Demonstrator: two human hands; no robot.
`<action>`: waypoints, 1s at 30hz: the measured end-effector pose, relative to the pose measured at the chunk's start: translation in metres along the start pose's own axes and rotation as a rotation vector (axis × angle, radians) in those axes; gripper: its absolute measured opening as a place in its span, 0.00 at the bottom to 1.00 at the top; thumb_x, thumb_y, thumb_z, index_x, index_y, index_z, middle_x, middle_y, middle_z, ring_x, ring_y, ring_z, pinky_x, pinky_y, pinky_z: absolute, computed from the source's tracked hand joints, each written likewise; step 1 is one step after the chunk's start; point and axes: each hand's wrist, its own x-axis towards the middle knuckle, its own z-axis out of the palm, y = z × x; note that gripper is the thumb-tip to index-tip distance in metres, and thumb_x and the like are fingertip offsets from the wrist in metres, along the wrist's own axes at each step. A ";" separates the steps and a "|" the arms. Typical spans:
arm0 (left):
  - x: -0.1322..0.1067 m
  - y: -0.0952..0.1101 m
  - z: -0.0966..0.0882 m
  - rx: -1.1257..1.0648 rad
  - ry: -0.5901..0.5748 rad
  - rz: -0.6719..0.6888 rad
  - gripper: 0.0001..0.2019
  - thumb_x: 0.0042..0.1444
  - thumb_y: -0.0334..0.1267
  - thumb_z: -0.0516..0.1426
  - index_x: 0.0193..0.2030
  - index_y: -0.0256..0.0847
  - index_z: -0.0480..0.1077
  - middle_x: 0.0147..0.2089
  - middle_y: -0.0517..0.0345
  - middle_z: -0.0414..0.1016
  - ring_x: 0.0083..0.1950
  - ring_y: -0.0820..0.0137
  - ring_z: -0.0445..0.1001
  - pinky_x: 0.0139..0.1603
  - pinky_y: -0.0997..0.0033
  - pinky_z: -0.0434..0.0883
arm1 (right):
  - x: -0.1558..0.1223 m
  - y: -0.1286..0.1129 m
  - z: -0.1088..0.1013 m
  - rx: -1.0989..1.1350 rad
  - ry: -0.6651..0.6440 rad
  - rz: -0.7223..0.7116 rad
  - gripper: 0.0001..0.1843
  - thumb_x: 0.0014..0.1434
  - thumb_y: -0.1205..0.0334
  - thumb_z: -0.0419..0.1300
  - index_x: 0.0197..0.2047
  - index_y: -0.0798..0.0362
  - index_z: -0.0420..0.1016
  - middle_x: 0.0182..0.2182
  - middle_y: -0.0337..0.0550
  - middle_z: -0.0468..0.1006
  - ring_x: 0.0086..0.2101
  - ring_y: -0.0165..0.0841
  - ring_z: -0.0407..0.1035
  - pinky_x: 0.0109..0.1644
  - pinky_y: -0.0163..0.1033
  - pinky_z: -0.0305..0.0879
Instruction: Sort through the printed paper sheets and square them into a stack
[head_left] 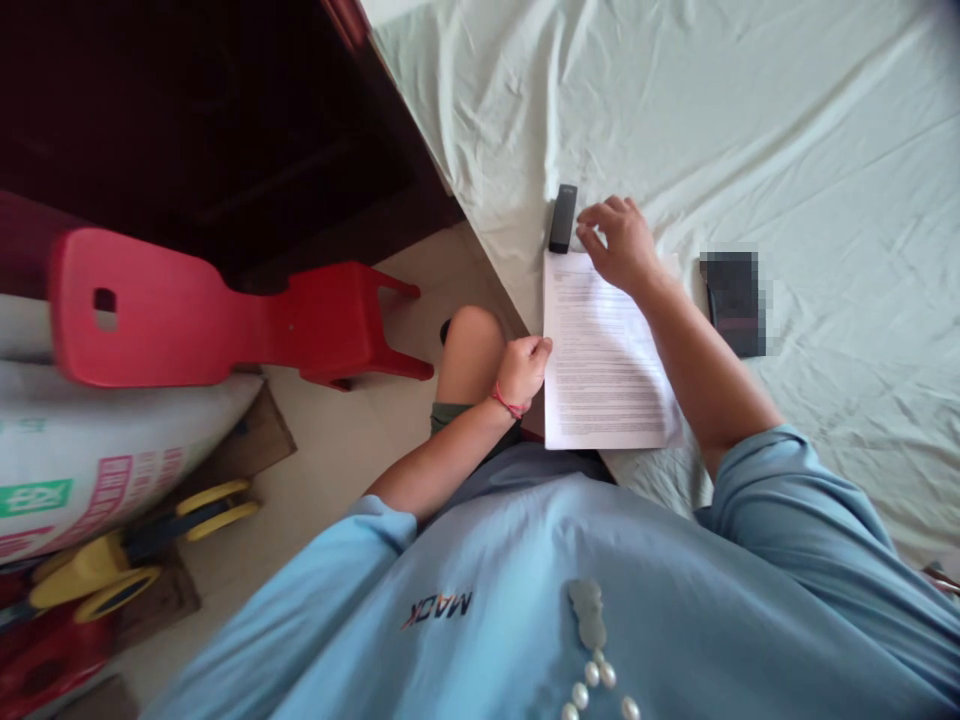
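Note:
A stack of printed paper (604,375) lies at the edge of the cloth-covered surface, its left part reaching out past that edge. My left hand (525,370), with a red string bracelet on the wrist, is closed on the stack's left edge. Over the top edge of the paper hovers my right hand (621,245), its fingers loosely bent and apart, with nothing seen in them. Just left of those fingertips a black stapler (563,218) lies on the cloth, beyond the paper's top left corner. My right forearm covers part of the paper's right side.
A dark, pixelated object (735,303) lies right of my forearm on the wrinkled pale cloth (840,200). Left on the floor stand a red plastic chair (330,315), a large white printed sack (97,455) and a yellow wheeled toy (97,570). Dark furniture (187,130) rises at upper left.

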 end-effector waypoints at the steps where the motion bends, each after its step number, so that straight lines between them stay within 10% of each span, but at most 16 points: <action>1: 0.000 0.000 0.000 -0.010 -0.004 -0.011 0.22 0.66 0.45 0.57 0.22 0.39 0.64 0.22 0.62 0.61 0.28 0.72 0.59 0.32 0.68 0.55 | 0.003 -0.005 -0.001 0.003 0.034 -0.015 0.23 0.75 0.44 0.50 0.59 0.46 0.77 0.54 0.55 0.80 0.58 0.52 0.70 0.66 0.62 0.66; 11: 0.000 -0.008 0.004 -0.176 -0.008 -0.135 0.21 0.63 0.47 0.61 0.23 0.37 0.69 0.24 0.61 0.64 0.29 0.73 0.60 0.31 0.71 0.57 | 0.047 -0.004 0.034 0.094 -0.183 -0.120 0.37 0.76 0.34 0.38 0.73 0.43 0.68 0.78 0.47 0.59 0.78 0.56 0.43 0.76 0.76 0.43; 30: -0.041 -0.029 0.002 -0.189 -0.045 -0.130 0.23 0.60 0.56 0.59 0.29 0.35 0.74 0.26 0.59 0.70 0.31 0.71 0.64 0.33 0.71 0.60 | -0.011 -0.021 0.023 0.035 -0.210 -0.094 0.31 0.77 0.43 0.42 0.77 0.40 0.63 0.81 0.42 0.52 0.79 0.54 0.39 0.77 0.79 0.31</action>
